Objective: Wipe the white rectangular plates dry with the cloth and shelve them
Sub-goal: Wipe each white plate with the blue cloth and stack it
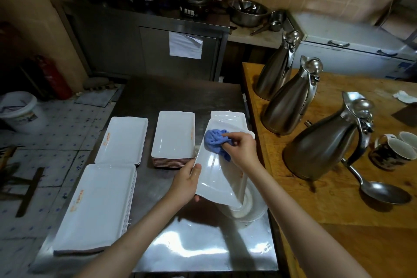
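A white rectangular plate [216, 171] is held tilted above the steel table [180, 246]. My left hand [186, 181] grips its left edge, thumb on top. My right hand [241, 149] holds a bunched blue cloth [215, 139] and presses it on the plate's upper part. Stacks of white rectangular plates lie on the table: one near left [94, 210], one behind it [123, 140], one in the middle [173, 135], and one at the far right [228, 117] partly hidden by the held plate.
A round clear dish [248, 210] sits under the held plate. Three steel jugs [320, 142], a ladle [383, 192] and mugs [392, 151] stand on the wooden table at right. A steel cabinet [144, 43] with pots is behind; a white bucket [20, 110] stands on the floor.
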